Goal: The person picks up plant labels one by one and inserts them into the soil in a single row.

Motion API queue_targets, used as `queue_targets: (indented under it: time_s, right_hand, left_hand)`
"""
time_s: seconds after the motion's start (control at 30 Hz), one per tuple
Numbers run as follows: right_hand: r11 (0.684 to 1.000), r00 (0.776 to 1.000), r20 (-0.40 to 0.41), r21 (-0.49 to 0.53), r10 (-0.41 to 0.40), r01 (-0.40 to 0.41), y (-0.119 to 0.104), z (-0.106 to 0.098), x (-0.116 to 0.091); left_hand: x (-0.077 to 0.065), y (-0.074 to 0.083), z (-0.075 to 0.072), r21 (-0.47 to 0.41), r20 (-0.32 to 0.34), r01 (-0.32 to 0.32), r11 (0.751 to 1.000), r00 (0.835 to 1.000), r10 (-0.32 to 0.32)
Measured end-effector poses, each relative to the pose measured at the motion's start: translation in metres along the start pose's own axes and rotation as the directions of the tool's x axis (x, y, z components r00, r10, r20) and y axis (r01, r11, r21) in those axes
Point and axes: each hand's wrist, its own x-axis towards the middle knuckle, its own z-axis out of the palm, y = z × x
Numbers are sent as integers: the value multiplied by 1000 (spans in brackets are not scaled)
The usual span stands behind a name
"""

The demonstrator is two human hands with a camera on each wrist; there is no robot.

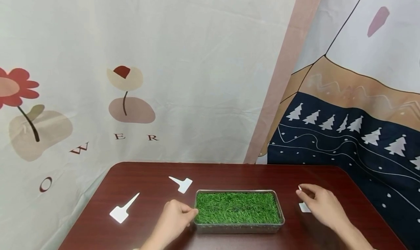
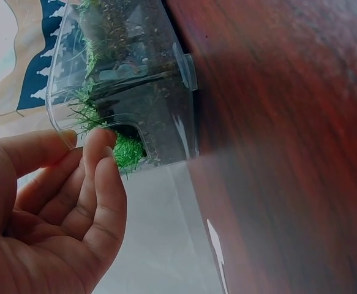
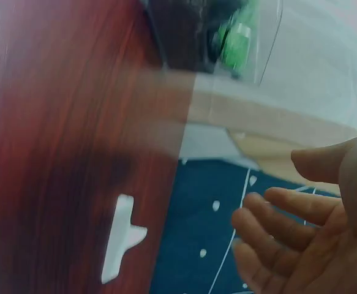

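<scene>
A clear plastic box point(image 1: 239, 229) filled with green grass point(image 1: 237, 208) stands on the table, and dark soil shows through its wall in the left wrist view. My left hand point(image 1: 175, 219) pinches the rim at the box's left end between thumb and fingers. To the right of the box, my right hand point(image 1: 323, 204) hovers over a white T-shaped plant label point(image 3: 120, 239) that lies on the table. Its thumb and fingers are apart with nothing between them in the right wrist view. In the head view that hand partly hides the label.
Two more white plant labels lie left of the box: one point(image 1: 119, 214) at the far left, the other point(image 1: 185, 185) near the back. The dark red table point(image 1: 147, 173) ends at a printed curtain point(image 1: 197, 78) behind.
</scene>
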Motion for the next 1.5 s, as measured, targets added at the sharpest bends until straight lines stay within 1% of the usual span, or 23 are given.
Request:
queue_targets:
  time_s: [0.1, 0.23, 0.4, 0.53, 0.77, 0.87, 0.93, 1.03, 1.2, 1.4, 1.5]
  right_hand:
    - [999, 1000, 23, -53, -5, 7, 5, -7, 5]
    - [995, 999, 47, -97, -7, 11, 12, -9, 11]
    - [989, 993, 109, -145, 45, -29, 23, -1, 19]
    - [982, 981, 167, -175, 102, -72, 33, 5, 24]
    - [970, 968, 188, -210, 164, -123, 46, 11, 23]
    - [965, 962, 198, -219, 188, -144, 50, 14, 22]
    - [964, 959, 203, -219, 199, -154, 52, 15, 22]
    - [964, 959, 200, -217, 199, -155, 53, 18, 23]
    - [969, 955, 204, -169, 215, -182, 53, 19, 27]
    - [977, 966, 160, -100, 201, -187, 56, 23, 31]
    - [980, 969, 151, -58, 195, -188, 57, 25, 31]
  left_hand:
    - [0, 0, 1, 4, -1, 6, 1000, 1000, -6]
    - [-1, 0, 1, 5, -12, -1, 1000, 1000, 1]
    - [-2, 0, 0, 7, -19, -2, 1000, 1000, 3]
    - [-2, 0, 0, 14, -23, 1, 1000, 1000, -1]
    - [-2, -2, 2, 63, -22, -8, 998, 1000, 10]
    - [-3, -2, 3, 67, -18, -12, 998, 1000, 13]
    - [-3, -2, 3, 63, -17, -14, 998, 1000, 15]
    - [-3, -2, 3, 57, -19, -13, 998, 1000, 14]
    - [-3, -2, 3, 52, -24, -17, 999, 1000, 18]
    - [-2, -3, 3, 34, -17, -24, 999, 1000, 25]
    - [-2, -3, 3, 32, -21, -34, 999, 999, 35]
